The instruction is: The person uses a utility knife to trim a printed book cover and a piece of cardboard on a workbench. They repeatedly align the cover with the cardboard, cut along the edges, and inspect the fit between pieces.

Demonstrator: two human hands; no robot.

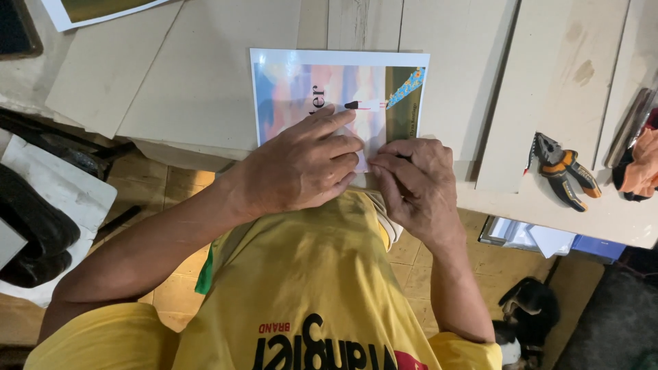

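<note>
My left hand [305, 164] lies flat, fingers spread, pressing on the glossy printed sheet [301, 85] at the centre top of the frame. My right hand [415, 181], just beside it, curls its fingertips onto the sheet's lower edge. The sheet rests on cardboard boards [199, 82]. Orange-handled pliers [565, 171] lie at right.

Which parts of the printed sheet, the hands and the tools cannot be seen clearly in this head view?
- Printed sheet: its near edge is hidden under both hands.
- Left hand: its fingertips lie flat, so any grip is unclear.
- Right hand: fingers curled; what they pinch is hidden.
- Pliers: jaw tips too small.
- Orange object: cut off by the right edge.
</note>
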